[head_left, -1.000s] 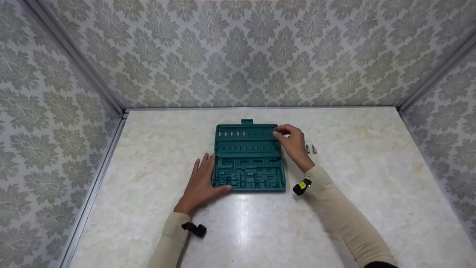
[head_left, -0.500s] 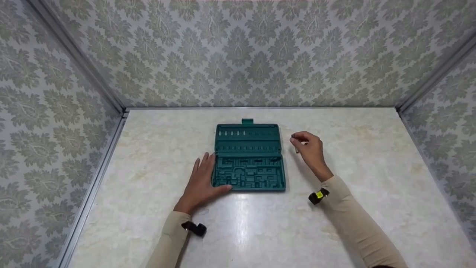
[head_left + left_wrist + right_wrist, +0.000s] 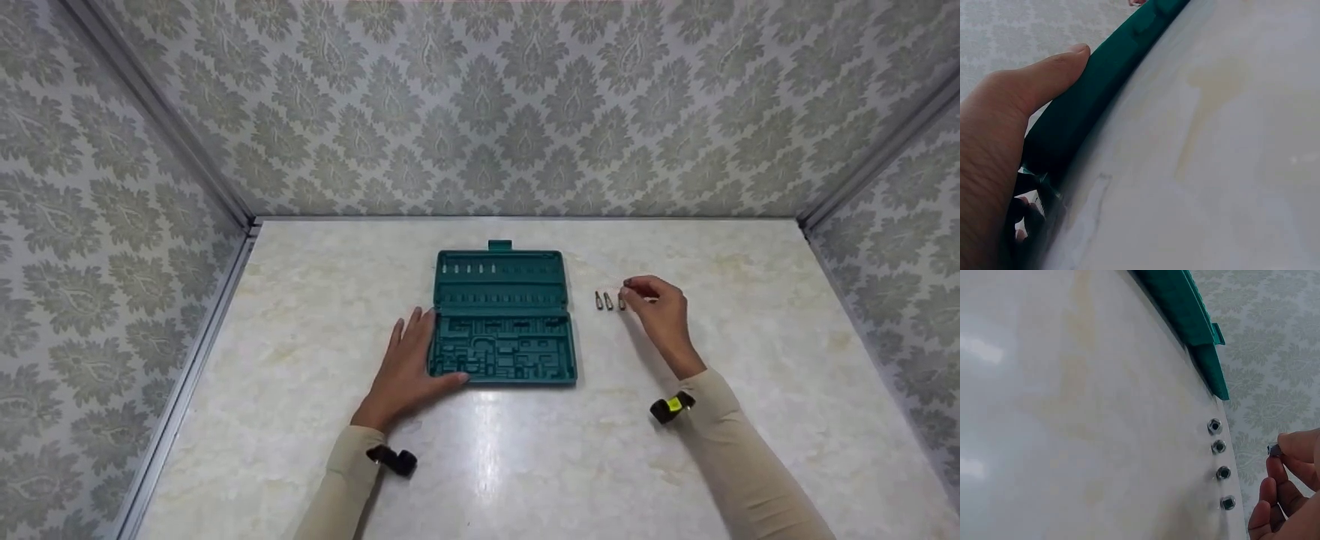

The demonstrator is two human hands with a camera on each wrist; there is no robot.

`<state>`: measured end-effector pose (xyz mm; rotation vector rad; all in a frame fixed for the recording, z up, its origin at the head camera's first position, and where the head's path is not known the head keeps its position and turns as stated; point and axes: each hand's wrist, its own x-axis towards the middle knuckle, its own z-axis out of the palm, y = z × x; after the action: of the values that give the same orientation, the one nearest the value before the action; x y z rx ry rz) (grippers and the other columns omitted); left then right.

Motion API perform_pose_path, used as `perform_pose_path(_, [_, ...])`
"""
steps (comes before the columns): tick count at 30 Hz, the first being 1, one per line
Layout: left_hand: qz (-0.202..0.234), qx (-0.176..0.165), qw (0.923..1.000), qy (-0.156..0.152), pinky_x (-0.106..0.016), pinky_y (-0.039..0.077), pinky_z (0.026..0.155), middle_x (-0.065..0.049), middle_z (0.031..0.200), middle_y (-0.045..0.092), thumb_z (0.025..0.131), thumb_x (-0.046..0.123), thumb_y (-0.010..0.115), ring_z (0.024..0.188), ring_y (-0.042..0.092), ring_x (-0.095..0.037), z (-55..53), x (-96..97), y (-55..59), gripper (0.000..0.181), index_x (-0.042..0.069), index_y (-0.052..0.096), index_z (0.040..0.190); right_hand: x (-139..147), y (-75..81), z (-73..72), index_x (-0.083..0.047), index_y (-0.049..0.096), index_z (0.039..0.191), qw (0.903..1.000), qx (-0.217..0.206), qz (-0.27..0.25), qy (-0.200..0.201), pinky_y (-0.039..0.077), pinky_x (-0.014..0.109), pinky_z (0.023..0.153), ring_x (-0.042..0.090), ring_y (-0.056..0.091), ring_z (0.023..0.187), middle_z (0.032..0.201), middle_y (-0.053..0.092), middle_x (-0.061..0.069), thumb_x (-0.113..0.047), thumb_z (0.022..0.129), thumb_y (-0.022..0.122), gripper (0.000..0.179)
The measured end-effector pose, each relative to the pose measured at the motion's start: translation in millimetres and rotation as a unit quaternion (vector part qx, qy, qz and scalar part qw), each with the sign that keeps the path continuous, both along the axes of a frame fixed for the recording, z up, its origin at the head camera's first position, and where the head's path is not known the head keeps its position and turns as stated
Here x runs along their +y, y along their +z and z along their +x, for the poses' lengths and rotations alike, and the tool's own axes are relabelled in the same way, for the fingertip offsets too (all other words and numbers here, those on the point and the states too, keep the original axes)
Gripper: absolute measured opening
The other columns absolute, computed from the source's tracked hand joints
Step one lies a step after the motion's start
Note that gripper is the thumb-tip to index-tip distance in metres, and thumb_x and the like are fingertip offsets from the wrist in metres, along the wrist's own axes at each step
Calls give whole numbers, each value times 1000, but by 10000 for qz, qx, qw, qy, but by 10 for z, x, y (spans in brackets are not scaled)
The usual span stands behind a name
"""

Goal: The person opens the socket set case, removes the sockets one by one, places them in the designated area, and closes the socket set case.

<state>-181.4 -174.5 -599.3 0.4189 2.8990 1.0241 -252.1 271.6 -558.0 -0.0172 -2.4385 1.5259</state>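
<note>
An open green plastic case with moulded slots lies in the middle of the table. My left hand rests along its left side, fingers straight, thumb on the front rim. In the right wrist view, my right hand pinches a small metal socket bit between thumb and fingertips. It hovers right of the case, over a row of several similar socket bits on the table. These stand apart from one another; the hand partly covers the row in the head view.
Several small pale pieces or marks sit in the left half of the case's upper row. A pale marbled table surrounds the case. Patterned panels rise behind it and at both sides.
My right hand has moved from the lid's upper right corner rightward to the row, carrying a socket bit. More of the row's left end now shows. The left hand and case stay put.
</note>
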Motion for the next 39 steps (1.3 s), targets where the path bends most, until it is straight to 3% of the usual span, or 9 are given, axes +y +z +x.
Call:
perform_pose_path(15, [16,-99,9999,49,-53,2,138,-9,185,11,82,86,75,172,0,-27,11,12,8,136,15,12,179,323,-106,71,4,80,123,9977,-497,279,-380,52,13,79,4,66,93,122,79,22,-11,104,77,25])
perform_pose_path(21, [34,-97,9999,55,-54,2,138,-10,185,11,81,88,74,172,0,-28,17,12,3,136,16,11,179,374,-158,93,2,81,124,9953,-625,504,-544,50,13,78,11,66,95,123,79,20,-11,104,76,25])
perform_pose_path(25, [8,-56,10000,49,-53,2,138,-9,185,12,81,89,72,172,2,-28,12,7,-11,137,16,11,179,372,-184,87,2,81,123,9951,-605,569,-533,50,14,77,13,66,93,119,79,20,-10,103,77,24])
perform_pose_path(34, [-22,-79,9999,81,-54,3,138,-10,185,12,81,87,75,172,2,-29,6,16,1,137,14,13,179,343,-241,92,3,81,117,9973,-398,349,-502,52,14,75,5,67,86,111,80,21,-11,102,80,21])
perform_pose_path(39, [-44,-94,9999,74,-52,0,138,-10,185,11,81,86,75,172,1,-27,0,10,12,137,14,11,179,328,-253,70,0,83,117,9970,-352,444,-527,53,16,76,8,69,87,110,81,19,-14,103,79,20])
